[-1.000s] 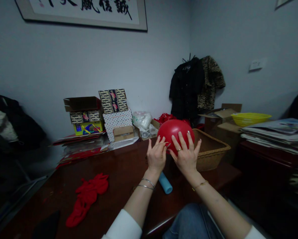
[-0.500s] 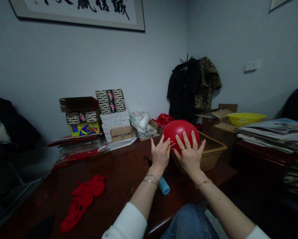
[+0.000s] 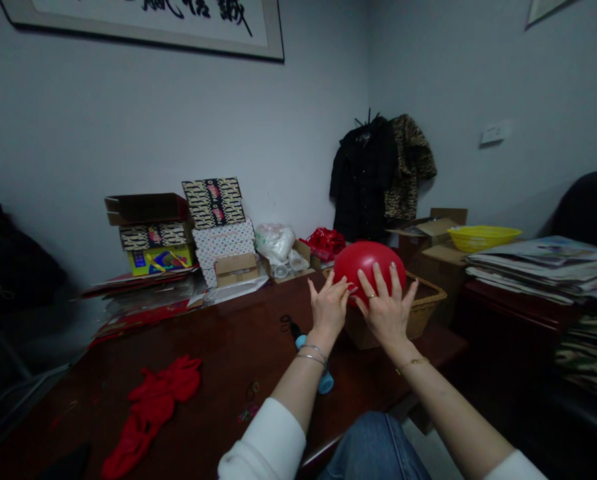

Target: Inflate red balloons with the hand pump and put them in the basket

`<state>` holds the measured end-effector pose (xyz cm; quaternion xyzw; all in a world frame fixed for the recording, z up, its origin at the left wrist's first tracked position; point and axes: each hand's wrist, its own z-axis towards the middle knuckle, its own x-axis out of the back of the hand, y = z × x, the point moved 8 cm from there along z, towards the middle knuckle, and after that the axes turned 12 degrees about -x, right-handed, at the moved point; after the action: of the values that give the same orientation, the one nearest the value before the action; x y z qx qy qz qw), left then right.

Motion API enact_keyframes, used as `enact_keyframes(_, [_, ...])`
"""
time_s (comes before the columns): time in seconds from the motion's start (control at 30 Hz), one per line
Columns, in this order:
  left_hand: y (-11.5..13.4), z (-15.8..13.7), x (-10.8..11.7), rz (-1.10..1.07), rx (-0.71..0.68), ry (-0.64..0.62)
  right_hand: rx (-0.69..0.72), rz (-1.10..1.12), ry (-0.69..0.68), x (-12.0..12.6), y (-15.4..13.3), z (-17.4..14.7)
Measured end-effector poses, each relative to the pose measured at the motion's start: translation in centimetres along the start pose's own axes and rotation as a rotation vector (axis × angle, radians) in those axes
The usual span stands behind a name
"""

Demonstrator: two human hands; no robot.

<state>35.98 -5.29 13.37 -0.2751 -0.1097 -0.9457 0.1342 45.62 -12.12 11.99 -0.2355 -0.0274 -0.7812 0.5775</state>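
An inflated red balloon (image 3: 366, 257) is held up between my hands, over the near side of a wicker basket (image 3: 418, 313). My left hand (image 3: 330, 307) pinches at the balloon's lower left side, thumb and fingertips together. Spread over the balloon's front are the fingers of my right hand (image 3: 382, 308), its thumb close to my left fingertips. The balloon's neck is hidden behind the fingers. Under my left wrist lies a blue cylinder (image 3: 325, 383) on the table, partly covered by the forearm. A crumpled heap of red cloth-like material (image 3: 163, 397) lies to the left.
On the dark wooden table (image 3: 218, 353) are black-handled scissors (image 3: 289, 325) and small coloured bits. Stacked boxes (image 3: 218, 233), a clear plastic bag (image 3: 274, 241) and red packaging (image 3: 325, 243) line the wall. A yellow basket (image 3: 483, 237) and piled papers (image 3: 543, 267) stand right.
My view has turned slightly right, so the surroundings sit further left. Both hands and the balloon have shifted a little right, still together, and more of the blue cylinder shows.
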Motion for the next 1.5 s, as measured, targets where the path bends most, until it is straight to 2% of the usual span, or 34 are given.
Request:
enact_keyframes(0.47, [-1.2,0.1,-4.8,-0.165,0.220,-0.173,-0.028,-0.055,-0.094,-1.8,2.9,-0.2])
enact_keyframes(0.7, [-1.9,-0.7,-5.6,-0.215,0.236,-0.217,0.001,-0.047,-0.116,-1.9,3.6,-1.0])
enact_keyframes(1.2, [-5.1,-3.6,-1.6,0.086,0.229,-0.179,0.035,-0.009,-0.112,-2.2,1.0,-1.3])
enact_keyframes(1.5, [-7.4,-7.8,2.1,0.186,0.276,-0.185,0.074,0.106,-0.117,-2.5,-3.3,-2.6])
